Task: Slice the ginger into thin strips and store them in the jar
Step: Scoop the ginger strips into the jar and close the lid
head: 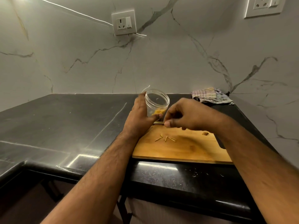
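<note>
a person is standing at a dark, glossy stone bench [64, 123] that is running into a corner of white marble-patterned wall. both bare forearms are reaching forward from the bottom of the view.

the left hand [140, 113] is gripping a small clear plastic jar [157, 102], fingers and thumb curling around its side. the jar is tilting, its open mouth leaning toward the right and toward the viewer, at the far left corner of a wooden cutting board [186, 147]. a small heap of yellow-orange ginger strips [159, 112] is lying inside the jar, low against its side.

the right hand [184, 117] is hovering just beside the jar, over the far edge of the board, with its fingers curling inward and the thumb tip pointing toward the jar's base. i cannot tell whether it is pinching anything.

on the board, nearer the viewer than the hands, a few loose ginger strips [165, 138] are lying scattered close together. a small ginger piece [205, 133] is sitting apart from them near the board's far right corner.

a striped cloth [210, 96] is lying crumpled at the back right of the bench, against the wall. a wall socket with a switch [124, 24] is sitting above the bench in the centre, and a second socket [265, 6] is showing at the upper right.
</note>
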